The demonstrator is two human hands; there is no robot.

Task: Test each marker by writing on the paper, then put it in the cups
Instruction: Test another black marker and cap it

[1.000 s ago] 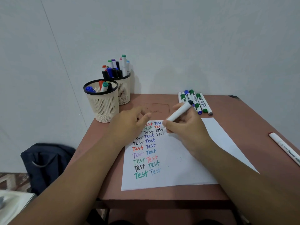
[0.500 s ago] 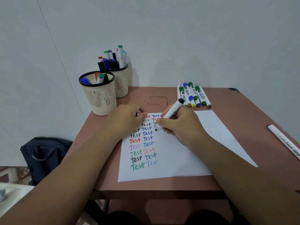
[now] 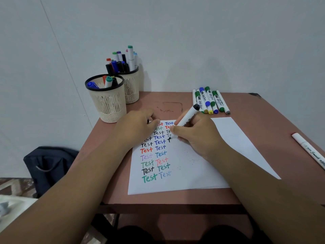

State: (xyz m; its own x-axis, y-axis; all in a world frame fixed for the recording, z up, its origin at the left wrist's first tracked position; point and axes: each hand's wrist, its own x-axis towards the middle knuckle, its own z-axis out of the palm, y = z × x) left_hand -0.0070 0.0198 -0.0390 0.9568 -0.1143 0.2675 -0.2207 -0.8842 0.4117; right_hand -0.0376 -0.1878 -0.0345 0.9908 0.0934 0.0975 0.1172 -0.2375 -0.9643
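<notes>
- Our right hand (image 3: 197, 136) grasps the black marker (image 3: 186, 118), tip on the paper (image 3: 228, 138), writing its test word.
- Our left hand (image 3: 137, 127), fingers relaxed, presses the paper's far-left corner to steady it.
- 2 cups (image 3: 109, 103) wait far left.

Soft, even indoor light; sharp centre, bent edges.
You had dim, diffuse light with no glare; the cups (image 3: 112, 95) threw faint shadows rightward on the wall (image 3: 211, 41). Your wide lens bowed the desk (image 3: 263, 120) edges, and your forearms blurred near the frame's bottom.
</notes>
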